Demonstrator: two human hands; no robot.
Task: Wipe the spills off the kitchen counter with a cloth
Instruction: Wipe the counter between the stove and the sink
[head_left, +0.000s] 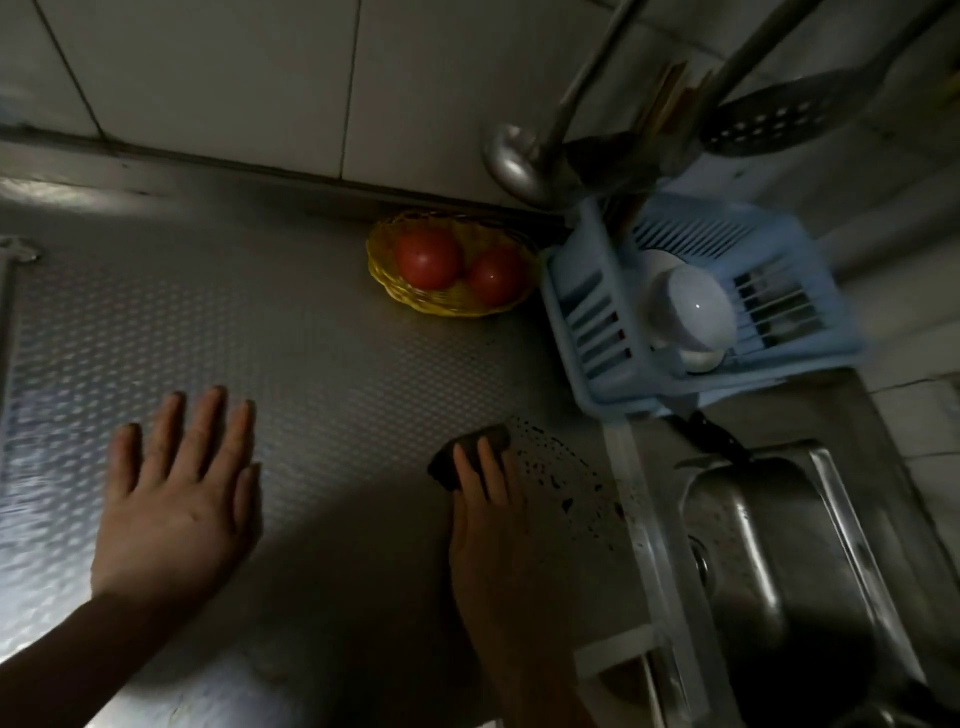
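Note:
A small dark cloth (457, 451) lies on the patterned metal counter (322, 364). My right hand (493, 525) presses on it, fingers laid over its near half. Dark red-brown spill spots (566, 483) fan out just right of the cloth, reaching toward the sink's rim. My left hand (182, 493) rests flat on the counter to the left, fingers spread, holding nothing.
A yellow basket (384, 275) with two tomatoes sits by the tiled back wall. A blue dish rack (587, 322) with a white bowl stands right of it. A steel sink (769, 545) lies at the right. A ladle and slotted spoon hang above the rack.

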